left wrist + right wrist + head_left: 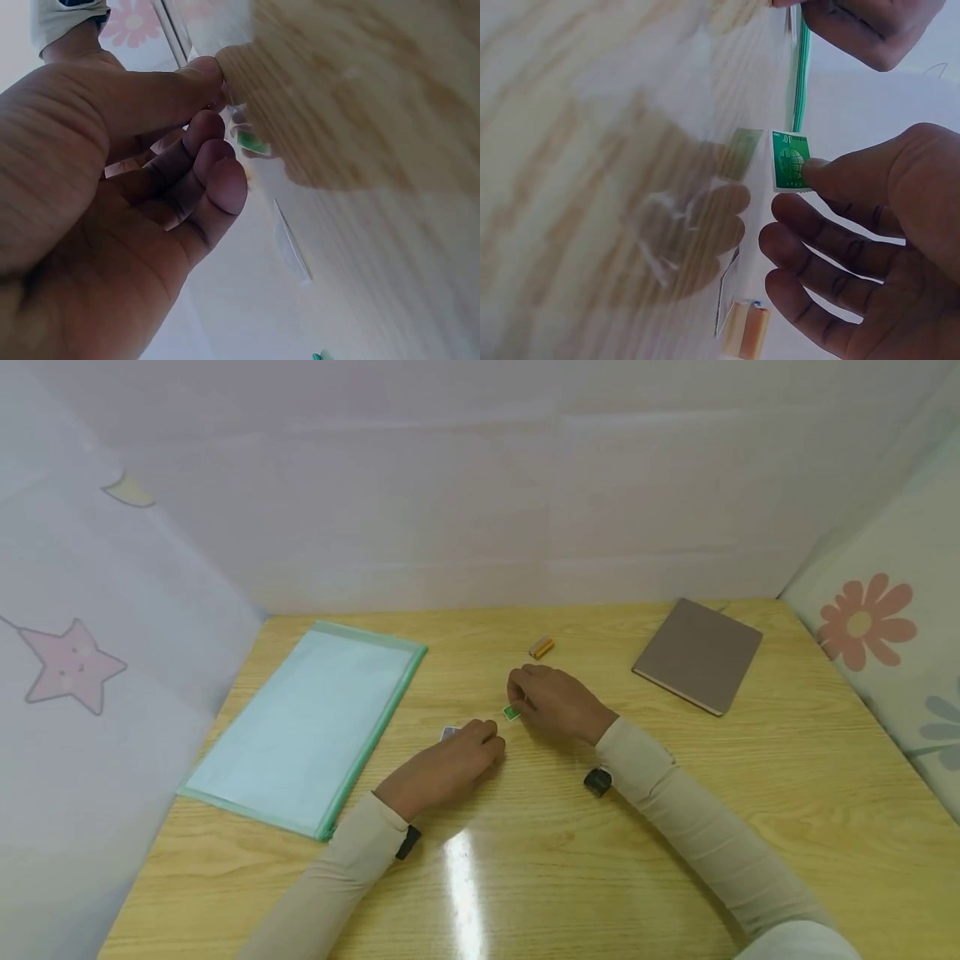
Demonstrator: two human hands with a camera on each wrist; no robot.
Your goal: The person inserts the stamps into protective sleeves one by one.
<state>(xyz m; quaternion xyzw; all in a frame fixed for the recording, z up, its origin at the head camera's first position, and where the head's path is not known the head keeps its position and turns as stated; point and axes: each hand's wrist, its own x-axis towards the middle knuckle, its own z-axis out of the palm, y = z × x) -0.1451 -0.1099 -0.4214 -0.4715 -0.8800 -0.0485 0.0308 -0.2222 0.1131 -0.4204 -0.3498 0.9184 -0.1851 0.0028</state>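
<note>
Green stamp (789,161) is what I hold, out at the tips of my right hand (561,702), on the side facing my left hand (452,766). My thumb (821,174) lies over one edge of its printed face, the forefinger mostly hidden behind, and the remaining fingers curve loosely without gripping; that narrow pinch seems right to me, since it leaves most of the paper uncovered and easy to aim. It tilts close above the table (570,860), though whether its lower edge touches the wood I cannot tell. My left hand sits nearer to me and to the left, thumb and finger brought together low over the surface; I cannot tell whether anything thin is caught between them. Just beyond those knuckles, partly covered, lies a greyish piece (448,732), so I would lift that wrist a little rather than drag it and risk scuffing the paper. For the stamp, I judge a light, steady pressure best: squeezing could crease it or bend the perforated edge, and a loose pinch could let it flutter down flat, where it would be fiddly to pick up. I would also mind the orange-and-grey batteries (542,647) just past my right knuckles, keeping my spare fingers tucked clear of them so they don't roll.
</note>
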